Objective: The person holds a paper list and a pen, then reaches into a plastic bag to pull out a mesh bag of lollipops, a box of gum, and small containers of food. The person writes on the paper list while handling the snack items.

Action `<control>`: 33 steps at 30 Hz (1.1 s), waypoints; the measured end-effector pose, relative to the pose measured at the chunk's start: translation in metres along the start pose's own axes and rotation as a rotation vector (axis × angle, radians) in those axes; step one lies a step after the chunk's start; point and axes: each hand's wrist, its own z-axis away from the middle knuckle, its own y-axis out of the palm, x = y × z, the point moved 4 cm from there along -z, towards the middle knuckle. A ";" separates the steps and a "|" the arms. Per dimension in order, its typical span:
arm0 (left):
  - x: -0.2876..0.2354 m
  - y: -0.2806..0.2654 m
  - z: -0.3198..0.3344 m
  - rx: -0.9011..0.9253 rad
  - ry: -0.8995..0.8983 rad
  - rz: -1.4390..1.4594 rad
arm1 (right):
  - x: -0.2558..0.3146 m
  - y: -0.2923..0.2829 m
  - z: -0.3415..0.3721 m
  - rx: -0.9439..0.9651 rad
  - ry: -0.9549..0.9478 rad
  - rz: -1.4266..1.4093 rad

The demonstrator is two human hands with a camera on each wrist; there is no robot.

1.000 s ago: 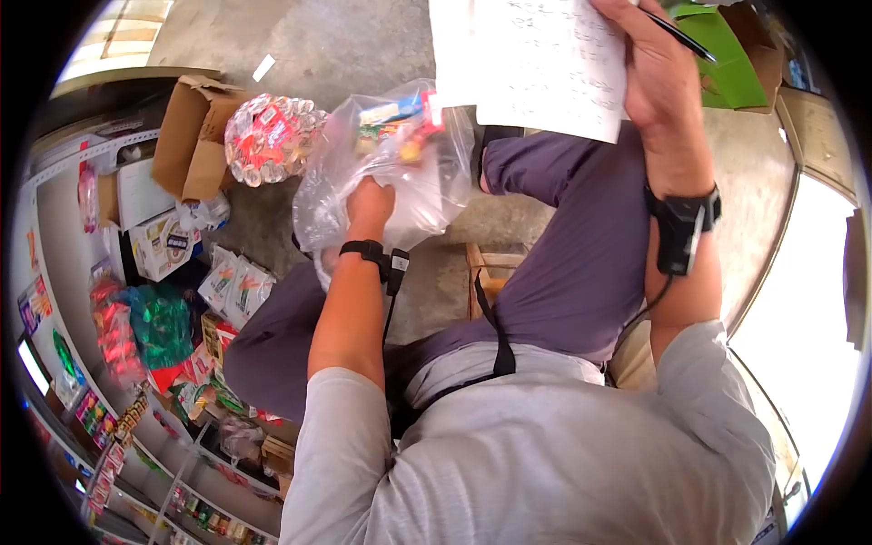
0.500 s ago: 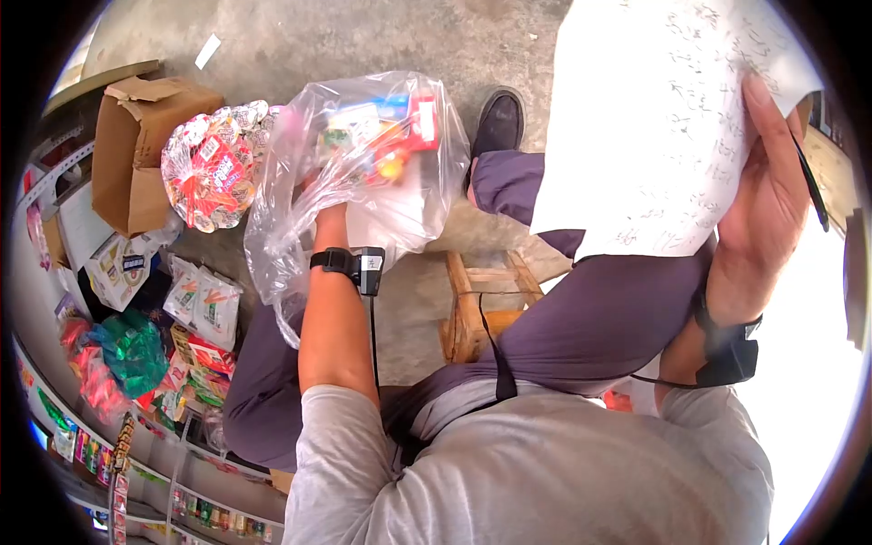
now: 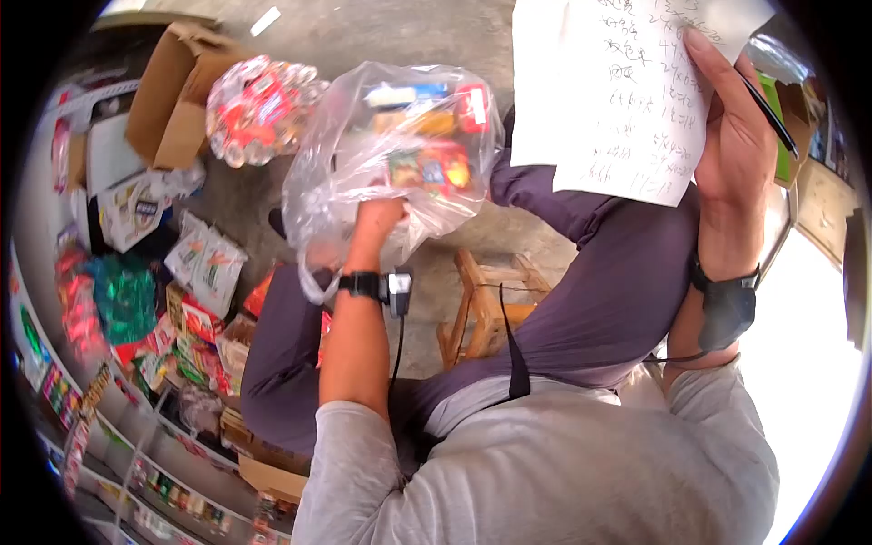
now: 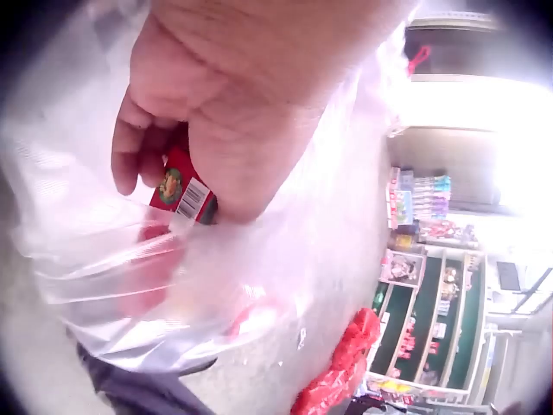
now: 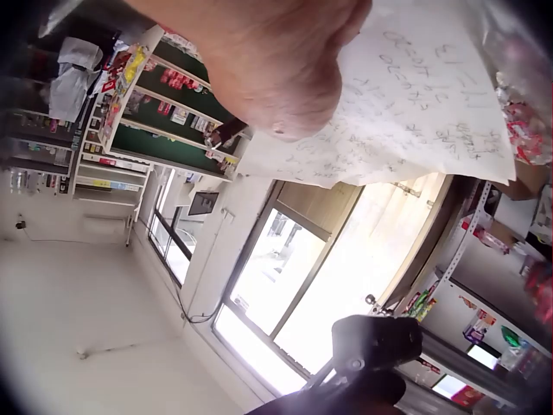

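Note:
A clear plastic bag (image 3: 318, 168) with colourful packets (image 3: 431, 168) inside stands between the person's legs. The left hand (image 3: 377, 222) reaches into its mouth. In the left wrist view, that hand's curled fingers and thumb grip a small red box (image 4: 192, 201) with a barcode, and bag film surrounds it. On the right, the right hand (image 3: 740, 150) pinches handwritten paper sheets (image 3: 627, 118) between thumb and fingers. A black pen (image 3: 770, 116) is tucked along the same hand. The right wrist view shows the writing on the paper (image 5: 406, 104) beside the palm.
Left of the bag are a net of round shiny-wrapped pieces (image 3: 263, 113) and an open cardboard box (image 3: 177, 95). A small wooden stool (image 3: 486, 313) stands between the legs. Packets and bags crowd the floor before shelves (image 3: 173, 454) at lower left.
The head view has shifted. The paper swung nearer and to the right, then partly back up and left. The bag's packets show more plainly now, with the left hand still at them.

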 end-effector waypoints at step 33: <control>0.109 -0.243 0.065 -0.206 0.104 1.414 | 0.005 0.090 -0.002 -0.056 -0.029 0.316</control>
